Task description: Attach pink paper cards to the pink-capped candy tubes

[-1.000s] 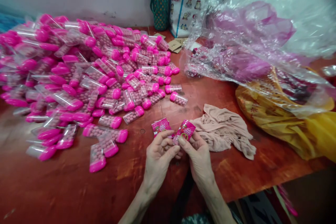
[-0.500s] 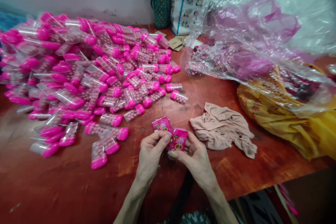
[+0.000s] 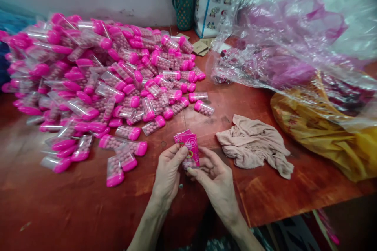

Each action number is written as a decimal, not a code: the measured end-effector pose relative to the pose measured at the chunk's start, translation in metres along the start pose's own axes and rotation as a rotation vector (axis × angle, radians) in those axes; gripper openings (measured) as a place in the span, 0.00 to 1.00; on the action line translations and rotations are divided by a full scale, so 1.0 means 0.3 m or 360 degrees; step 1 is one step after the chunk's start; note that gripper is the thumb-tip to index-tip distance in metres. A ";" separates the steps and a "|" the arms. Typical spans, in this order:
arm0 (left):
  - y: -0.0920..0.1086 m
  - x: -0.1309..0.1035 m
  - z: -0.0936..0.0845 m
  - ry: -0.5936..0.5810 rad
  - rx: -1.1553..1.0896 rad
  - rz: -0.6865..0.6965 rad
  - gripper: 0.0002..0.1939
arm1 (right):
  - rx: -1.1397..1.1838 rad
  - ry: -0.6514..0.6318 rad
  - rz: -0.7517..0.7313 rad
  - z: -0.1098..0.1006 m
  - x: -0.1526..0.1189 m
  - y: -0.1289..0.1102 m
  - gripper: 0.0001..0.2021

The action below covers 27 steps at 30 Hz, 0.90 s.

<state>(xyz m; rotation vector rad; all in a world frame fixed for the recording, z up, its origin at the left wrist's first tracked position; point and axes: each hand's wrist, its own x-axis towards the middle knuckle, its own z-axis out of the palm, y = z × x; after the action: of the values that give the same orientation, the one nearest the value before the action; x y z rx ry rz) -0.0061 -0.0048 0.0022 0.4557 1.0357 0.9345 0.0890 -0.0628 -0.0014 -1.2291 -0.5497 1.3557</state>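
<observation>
Near the table's front edge, my left hand pinches small pink printed packets between thumb and fingers. My right hand grips the lower right part of the front packet, its thumb at the bottom corner. One packet overlaps another, whose edge shows behind at the top left. Small round beads seem to show at the front packet's lower end. Left of my hands lies a large heap of clear containers with bright pink caps and pale pink beads inside.
A crumpled beige cloth lies right of my hands on the red-brown table. Beyond it are a yellow bag and clear and purple plastic wrap. A white bag and a green holder stand by the wall.
The front packet has moved left and now overlaps the other one more. My right hand's fingers have shifted with it. The whole view has shifted slightly.
</observation>
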 end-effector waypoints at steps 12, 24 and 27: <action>-0.032 -0.017 0.009 -0.0164 0.0048 -0.0109 0.06 | 0.0045 0.0084 -0.0019 -0.020 -0.001 -0.011 0.23; -0.024 -0.023 -0.002 -0.0245 0.0221 -0.0005 0.10 | 0.0055 -0.0041 -0.0082 -0.051 0.010 -0.006 0.13; -0.016 -0.032 0.003 -0.0230 0.0257 0.0069 0.13 | 0.0008 -0.0041 -0.0166 -0.057 0.013 -0.006 0.11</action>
<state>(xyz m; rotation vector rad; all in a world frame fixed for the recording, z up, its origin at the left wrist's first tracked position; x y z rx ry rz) -0.0050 -0.0153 0.0040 0.6730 0.9764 0.8463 0.1055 -0.0646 -0.0069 -1.1645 -0.6195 1.2859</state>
